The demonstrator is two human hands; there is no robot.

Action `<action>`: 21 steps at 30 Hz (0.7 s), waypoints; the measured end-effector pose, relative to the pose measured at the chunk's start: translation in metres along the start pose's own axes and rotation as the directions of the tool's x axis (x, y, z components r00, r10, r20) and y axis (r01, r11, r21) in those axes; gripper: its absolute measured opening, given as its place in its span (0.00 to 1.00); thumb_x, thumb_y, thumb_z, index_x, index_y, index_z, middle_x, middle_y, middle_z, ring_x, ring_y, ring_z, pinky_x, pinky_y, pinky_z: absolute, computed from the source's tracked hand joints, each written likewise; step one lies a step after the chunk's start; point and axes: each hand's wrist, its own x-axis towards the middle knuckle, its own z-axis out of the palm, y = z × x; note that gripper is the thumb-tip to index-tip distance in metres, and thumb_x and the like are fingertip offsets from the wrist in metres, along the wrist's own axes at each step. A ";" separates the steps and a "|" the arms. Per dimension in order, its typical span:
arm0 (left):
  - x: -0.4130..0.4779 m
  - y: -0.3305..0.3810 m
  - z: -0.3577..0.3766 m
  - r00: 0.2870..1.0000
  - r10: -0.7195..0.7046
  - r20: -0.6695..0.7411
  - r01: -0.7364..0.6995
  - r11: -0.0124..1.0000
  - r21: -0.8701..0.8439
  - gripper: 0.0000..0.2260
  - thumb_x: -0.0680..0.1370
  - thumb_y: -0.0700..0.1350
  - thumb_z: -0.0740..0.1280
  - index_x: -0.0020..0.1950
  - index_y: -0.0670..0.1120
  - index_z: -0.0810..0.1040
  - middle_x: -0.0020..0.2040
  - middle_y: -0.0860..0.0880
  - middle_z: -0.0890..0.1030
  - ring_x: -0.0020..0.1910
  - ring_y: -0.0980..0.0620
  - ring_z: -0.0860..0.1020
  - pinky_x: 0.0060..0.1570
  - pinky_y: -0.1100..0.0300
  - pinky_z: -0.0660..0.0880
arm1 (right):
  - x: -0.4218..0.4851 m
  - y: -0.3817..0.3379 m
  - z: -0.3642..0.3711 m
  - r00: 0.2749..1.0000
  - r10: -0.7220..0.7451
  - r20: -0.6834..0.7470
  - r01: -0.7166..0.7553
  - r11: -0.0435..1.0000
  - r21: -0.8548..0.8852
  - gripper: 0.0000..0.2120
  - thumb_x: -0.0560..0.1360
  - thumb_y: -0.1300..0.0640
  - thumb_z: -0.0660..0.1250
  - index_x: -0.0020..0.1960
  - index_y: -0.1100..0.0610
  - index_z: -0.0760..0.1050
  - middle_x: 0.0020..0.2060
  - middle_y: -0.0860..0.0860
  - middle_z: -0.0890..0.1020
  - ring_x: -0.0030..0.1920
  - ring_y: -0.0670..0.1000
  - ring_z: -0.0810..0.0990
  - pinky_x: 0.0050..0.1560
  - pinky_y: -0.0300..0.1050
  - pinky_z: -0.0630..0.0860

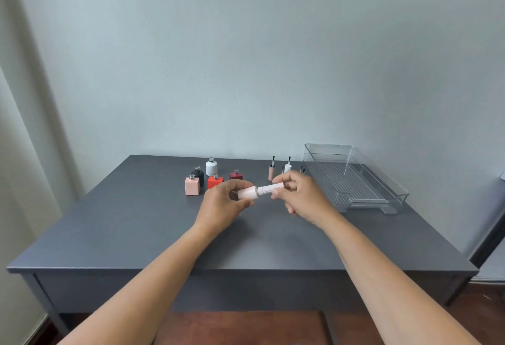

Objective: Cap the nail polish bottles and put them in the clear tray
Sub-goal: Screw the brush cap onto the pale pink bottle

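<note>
At the far left of the group on the grey tabletop (136, 224) stand five uncapped bottles, all upright: a peach bottle (192, 186), a black bottle (197, 176), a white bottle (211, 167), an orange bottle (215, 182) and a dark red bottle (236, 175).

In front of them the left hand (224, 204) holds a pale pink bottle (248, 193) above the tabletop, thumb below and fingers (237, 184) curled over the top, closed on its body. The bottle lies on its side (long axis roughly level, rising slightly to the right), with its neck pointing right toward the other hand.

The cap (271, 189) sits at that neck, in line with the bottle, and the right hand (302, 194) pinches its far end between thumb and fingertips.

Behind the right hand stand loose caps with brushes pointing up, a peach cap (271, 171) and a white cap (287, 166) among them.

Farthest right rests the clear tray (393, 180), with nothing in it.
</note>
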 end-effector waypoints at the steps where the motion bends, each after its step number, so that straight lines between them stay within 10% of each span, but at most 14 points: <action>1: 0.000 0.000 0.000 1.000 0.002 0.001 -0.002 1.000 0.003 0.14 0.71 0.39 0.77 0.53 0.55 0.84 0.44 0.51 0.85 0.36 0.57 0.80 0.41 0.53 0.84 | 0.000 0.001 0.000 1.000 -0.001 -0.001 0.001 1.000 0.013 0.03 0.75 0.60 0.69 0.49 0.55 0.77 0.37 0.53 0.86 0.20 0.47 0.69 0.23 0.36 0.66; 10: -0.002 0.001 0.002 1.000 0.019 0.004 -0.019 1.000 0.010 0.15 0.71 0.40 0.78 0.55 0.53 0.84 0.45 0.51 0.85 0.42 0.47 0.82 0.42 0.50 0.83 | 0.002 0.000 -0.001 0.991 0.102 -0.085 -0.111 0.988 -0.110 0.32 0.72 0.30 0.61 0.32 0.58 0.79 0.24 0.55 0.82 0.16 0.50 0.68 0.20 0.36 0.66; 14: -0.001 0.001 0.001 1.000 0.019 0.006 -0.020 1.000 0.016 0.15 0.71 0.40 0.77 0.54 0.54 0.84 0.45 0.52 0.85 0.40 0.50 0.82 0.41 0.52 0.84 | 0.001 0.000 -0.002 0.996 0.086 -0.006 -0.086 0.983 -0.161 0.36 0.69 0.24 0.55 0.42 0.55 0.82 0.28 0.50 0.85 0.18 0.49 0.72 0.27 0.39 0.70; 21: 0.000 0.000 0.002 1.000 0.023 0.007 -0.024 0.999 0.047 0.15 0.71 0.41 0.78 0.54 0.57 0.83 0.45 0.55 0.84 0.37 0.59 0.80 0.41 0.55 0.84 | 0.000 0.008 -0.004 1.000 -0.024 -0.001 0.024 0.997 -0.069 0.06 0.73 0.58 0.71 0.49 0.50 0.78 0.37 0.48 0.86 0.21 0.48 0.72 0.24 0.34 0.67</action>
